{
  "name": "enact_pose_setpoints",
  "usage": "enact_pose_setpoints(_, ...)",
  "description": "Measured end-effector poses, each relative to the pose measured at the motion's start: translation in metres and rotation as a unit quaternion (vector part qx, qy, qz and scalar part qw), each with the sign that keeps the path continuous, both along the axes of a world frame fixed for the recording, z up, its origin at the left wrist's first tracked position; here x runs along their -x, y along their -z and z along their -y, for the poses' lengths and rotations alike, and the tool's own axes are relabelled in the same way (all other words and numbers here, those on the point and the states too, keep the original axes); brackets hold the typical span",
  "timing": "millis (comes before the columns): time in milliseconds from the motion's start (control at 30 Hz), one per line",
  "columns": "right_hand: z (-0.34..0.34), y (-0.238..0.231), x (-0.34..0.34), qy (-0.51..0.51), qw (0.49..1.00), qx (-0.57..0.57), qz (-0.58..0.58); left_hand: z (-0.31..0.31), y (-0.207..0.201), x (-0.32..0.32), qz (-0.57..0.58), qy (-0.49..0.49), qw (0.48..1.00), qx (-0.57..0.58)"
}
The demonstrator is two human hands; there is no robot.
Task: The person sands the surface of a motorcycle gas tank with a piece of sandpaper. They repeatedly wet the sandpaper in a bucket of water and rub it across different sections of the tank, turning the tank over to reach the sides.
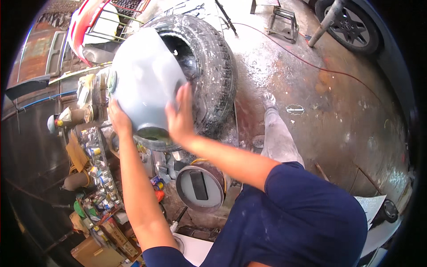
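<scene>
A smooth, pale grey rounded shell (144,73), like a painted or primed body part, rests on a dusty black tyre (220,73). The shell has a dark opening at its near end and a round greenish patch on its left side. My left hand (119,118) grips the shell's lower left edge. My right hand (181,116), slightly blurred, lies against the lower right side with its fingers stretched out and apart. Both forearms reach forward from my dark blue sleeves. The shell's underside is hidden.
Near me stands a round bucket (221,196) with a black phone (199,185) on top. Shelved cans (103,180) and cardboard boxes (100,253) crowd the left. A red hose (311,66) crosses the floor by a small stool (283,26). A car wheel (351,29) is far right.
</scene>
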State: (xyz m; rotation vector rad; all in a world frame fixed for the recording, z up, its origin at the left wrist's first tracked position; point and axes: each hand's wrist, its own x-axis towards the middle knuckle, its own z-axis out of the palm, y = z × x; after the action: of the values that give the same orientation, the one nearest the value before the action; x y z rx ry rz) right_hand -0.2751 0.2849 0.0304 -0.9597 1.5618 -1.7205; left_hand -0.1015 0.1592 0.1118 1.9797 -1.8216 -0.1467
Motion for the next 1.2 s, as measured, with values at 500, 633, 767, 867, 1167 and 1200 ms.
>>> enact_pose_setpoints(500,0.041,0.025,0.042,-0.086,0.967,-0.060,0.231,-0.004,-0.007,0.020,-0.059,-0.032,0.998,-0.001)
enact_pose_setpoints(633,-0.028,0.019,-0.012,-0.013,0.996,0.055,0.064,-0.004,-0.004,-0.007,-0.008,-0.026,1.000,0.005)
enact_pose_setpoints(767,0.058,0.032,0.025,-0.102,0.993,-0.019,0.052,-0.009,-0.003,-0.014,0.039,-0.007,0.999,0.015)
enact_pose_setpoints(867,0.131,0.064,0.081,-0.221,0.949,-0.001,0.225,0.001,-0.006,0.028,0.048,0.026,0.998,0.018)
enact_pose_setpoints(1167,0.020,0.042,0.002,-0.024,0.984,-0.050,0.169,-0.007,-0.003,0.002,0.025,-0.013,1.000,0.010)
enact_pose_setpoints(1200,0.009,0.033,-0.009,-0.007,0.980,-0.076,0.183,-0.002,-0.003,0.006,0.012,-0.015,1.000,0.014)
